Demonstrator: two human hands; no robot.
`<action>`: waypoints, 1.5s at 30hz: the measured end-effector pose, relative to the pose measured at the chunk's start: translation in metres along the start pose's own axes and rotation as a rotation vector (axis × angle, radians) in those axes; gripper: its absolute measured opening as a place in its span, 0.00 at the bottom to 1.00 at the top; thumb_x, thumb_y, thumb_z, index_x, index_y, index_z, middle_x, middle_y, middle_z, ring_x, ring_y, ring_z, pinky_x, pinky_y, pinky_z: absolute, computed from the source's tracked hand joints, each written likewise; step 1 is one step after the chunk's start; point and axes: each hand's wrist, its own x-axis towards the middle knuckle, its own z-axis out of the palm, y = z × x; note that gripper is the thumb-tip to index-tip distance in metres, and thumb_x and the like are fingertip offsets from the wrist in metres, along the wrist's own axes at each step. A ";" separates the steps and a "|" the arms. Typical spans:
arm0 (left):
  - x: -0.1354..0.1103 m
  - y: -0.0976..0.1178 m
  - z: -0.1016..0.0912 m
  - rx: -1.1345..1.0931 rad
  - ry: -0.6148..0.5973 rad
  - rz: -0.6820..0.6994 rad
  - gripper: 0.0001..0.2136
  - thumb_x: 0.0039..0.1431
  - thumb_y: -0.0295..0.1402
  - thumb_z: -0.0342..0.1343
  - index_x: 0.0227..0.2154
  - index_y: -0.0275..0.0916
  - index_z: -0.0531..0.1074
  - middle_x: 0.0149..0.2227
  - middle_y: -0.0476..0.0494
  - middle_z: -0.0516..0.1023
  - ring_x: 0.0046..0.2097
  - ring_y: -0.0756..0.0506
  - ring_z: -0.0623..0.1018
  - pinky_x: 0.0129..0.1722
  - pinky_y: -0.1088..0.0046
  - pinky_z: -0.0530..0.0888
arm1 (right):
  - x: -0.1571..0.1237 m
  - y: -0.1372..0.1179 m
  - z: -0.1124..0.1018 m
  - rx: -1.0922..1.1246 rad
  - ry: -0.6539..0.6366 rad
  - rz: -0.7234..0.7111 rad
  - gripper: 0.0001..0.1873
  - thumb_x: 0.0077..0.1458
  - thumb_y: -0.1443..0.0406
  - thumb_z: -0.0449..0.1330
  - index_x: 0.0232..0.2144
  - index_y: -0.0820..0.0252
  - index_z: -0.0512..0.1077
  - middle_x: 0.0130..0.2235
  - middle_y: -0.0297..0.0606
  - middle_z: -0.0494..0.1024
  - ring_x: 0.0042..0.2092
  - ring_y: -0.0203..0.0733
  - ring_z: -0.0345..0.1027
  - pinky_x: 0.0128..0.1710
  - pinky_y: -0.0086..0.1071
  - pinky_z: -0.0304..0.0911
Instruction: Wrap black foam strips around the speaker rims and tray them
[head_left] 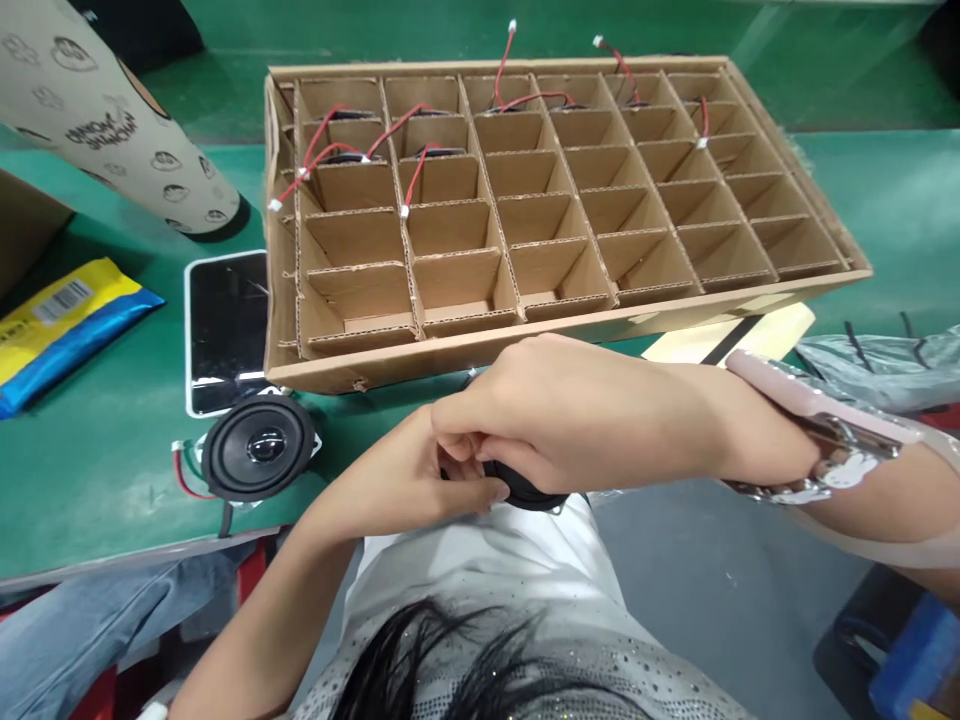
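Note:
Close to my body, at the table's front edge, a black round speaker (531, 492) is mostly covered by my hands. My left hand (409, 475) grips its left side, with the thumb along the near edge. Curled over the top of the same speaker is my right hand (517, 405), its fingertips meeting those of the left; what they pinch there is hidden. A second speaker (259, 447) lies face up on the table to the left, its red wire and white plug sticking out. Behind my hands stands a cardboard box with dividers (450, 362); several speakers with red wires sit in its far cells.
A phone (226, 335) lies left of the box, partly under the second speaker. Further left are a yellow and blue packet (71, 320) and a tall printed cup (127, 120). Yellow paper (739, 335) and clear plastic (885, 365) lie on the right. Someone's jeans-clad leg (112, 620) shows lower left.

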 end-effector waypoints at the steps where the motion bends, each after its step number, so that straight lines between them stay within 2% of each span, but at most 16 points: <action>1: 0.000 -0.001 0.001 -0.031 -0.013 0.009 0.05 0.53 0.32 0.57 0.26 0.37 0.71 0.25 0.46 0.78 0.29 0.47 0.77 0.27 0.76 0.72 | 0.000 0.001 0.001 0.020 -0.004 0.000 0.09 0.49 0.77 0.57 0.31 0.61 0.70 0.24 0.22 0.67 0.25 0.24 0.46 0.25 0.27 0.41; 5: -0.001 -0.006 0.007 -0.111 -0.023 0.069 0.02 0.55 0.29 0.55 0.29 0.36 0.70 0.27 0.45 0.79 0.30 0.46 0.79 0.28 0.76 0.73 | 0.000 0.003 0.007 0.036 -0.004 0.024 0.09 0.47 0.76 0.57 0.31 0.60 0.69 0.24 0.22 0.69 0.25 0.25 0.47 0.24 0.25 0.41; 8: -0.003 -0.008 0.010 -0.153 -0.014 0.088 0.02 0.56 0.27 0.54 0.32 0.35 0.68 0.27 0.45 0.78 0.31 0.46 0.79 0.29 0.76 0.74 | -0.001 0.003 0.010 0.000 -0.052 0.063 0.10 0.49 0.75 0.57 0.33 0.58 0.70 0.28 0.21 0.73 0.26 0.26 0.54 0.25 0.25 0.41; 10: -0.005 -0.007 0.012 -0.137 0.029 0.109 0.04 0.54 0.26 0.55 0.33 0.35 0.67 0.28 0.46 0.77 0.31 0.47 0.78 0.28 0.76 0.73 | -0.002 0.001 0.012 -0.008 -0.050 0.067 0.10 0.50 0.74 0.57 0.34 0.56 0.70 0.30 0.22 0.74 0.27 0.27 0.56 0.26 0.25 0.43; 12: -0.005 -0.005 0.014 -0.092 0.104 0.163 0.07 0.51 0.24 0.56 0.34 0.36 0.67 0.31 0.47 0.76 0.31 0.48 0.76 0.28 0.77 0.72 | -0.004 -0.001 0.013 -0.021 -0.042 0.041 0.10 0.50 0.74 0.56 0.34 0.56 0.69 0.29 0.23 0.72 0.25 0.28 0.53 0.26 0.25 0.41; 16: -0.005 -0.001 0.018 -0.029 0.227 0.254 0.13 0.46 0.19 0.57 0.36 0.37 0.69 0.40 0.47 0.75 0.40 0.47 0.75 0.36 0.78 0.72 | -0.006 -0.005 0.015 -0.056 -0.010 -0.051 0.13 0.44 0.76 0.56 0.33 0.59 0.68 0.28 0.24 0.70 0.25 0.29 0.48 0.26 0.26 0.39; 20: -0.005 -0.005 0.022 -0.092 0.185 0.136 0.11 0.46 0.20 0.53 0.34 0.38 0.66 0.30 0.51 0.73 0.30 0.50 0.74 0.27 0.78 0.69 | -0.008 -0.001 0.019 -0.072 0.015 -0.015 0.12 0.48 0.75 0.55 0.35 0.59 0.68 0.32 0.24 0.74 0.27 0.29 0.54 0.27 0.26 0.42; 24: -0.005 -0.010 0.024 -0.223 0.136 0.100 0.11 0.48 0.22 0.52 0.36 0.39 0.63 0.26 0.51 0.74 0.30 0.47 0.76 0.29 0.75 0.71 | -0.009 0.003 0.020 -0.012 0.018 0.043 0.10 0.50 0.74 0.56 0.35 0.58 0.69 0.33 0.24 0.75 0.29 0.28 0.61 0.29 0.26 0.44; 31: -0.005 -0.012 0.025 -0.353 0.115 0.112 0.07 0.55 0.22 0.51 0.35 0.38 0.62 0.31 0.49 0.74 0.33 0.47 0.78 0.34 0.74 0.75 | -0.010 0.003 0.021 0.015 0.024 0.117 0.07 0.48 0.74 0.56 0.31 0.61 0.66 0.27 0.24 0.70 0.26 0.27 0.52 0.27 0.25 0.41; 33: -0.005 -0.011 0.025 -0.361 0.119 0.124 0.05 0.57 0.24 0.50 0.35 0.38 0.62 0.32 0.49 0.73 0.32 0.48 0.78 0.33 0.75 0.76 | -0.011 0.003 0.027 -0.020 0.076 0.062 0.05 0.50 0.75 0.54 0.29 0.62 0.65 0.26 0.24 0.69 0.25 0.27 0.49 0.27 0.26 0.40; 36: -0.005 -0.011 0.025 -0.333 0.124 0.135 0.04 0.60 0.25 0.50 0.38 0.37 0.64 0.31 0.50 0.73 0.32 0.48 0.78 0.33 0.76 0.75 | -0.015 0.006 0.041 -0.220 0.280 -0.115 0.05 0.54 0.74 0.51 0.29 0.63 0.64 0.28 0.27 0.68 0.26 0.29 0.46 0.27 0.28 0.39; 38: -0.006 -0.011 0.025 -0.309 0.114 0.139 0.06 0.62 0.26 0.49 0.41 0.38 0.65 0.30 0.50 0.73 0.33 0.48 0.78 0.33 0.76 0.75 | -0.019 0.007 0.049 -0.291 0.385 -0.160 0.04 0.56 0.73 0.51 0.31 0.62 0.64 0.30 0.28 0.68 0.27 0.30 0.47 0.29 0.29 0.40; 42: -0.008 -0.014 0.024 -0.329 0.084 0.120 0.12 0.64 0.29 0.48 0.50 0.40 0.62 0.28 0.50 0.75 0.34 0.48 0.79 0.36 0.75 0.74 | -0.032 0.005 0.052 -0.239 0.533 0.011 0.06 0.58 0.73 0.51 0.32 0.63 0.66 0.35 0.32 0.70 0.32 0.29 0.57 0.31 0.27 0.49; 45: -0.010 -0.014 0.023 -0.353 0.076 0.088 0.18 0.64 0.29 0.48 0.56 0.40 0.58 0.26 0.50 0.76 0.33 0.47 0.80 0.36 0.75 0.74 | -0.047 -0.009 0.051 0.077 0.712 0.106 0.05 0.59 0.73 0.52 0.30 0.64 0.65 0.34 0.36 0.70 0.34 0.28 0.62 0.33 0.24 0.57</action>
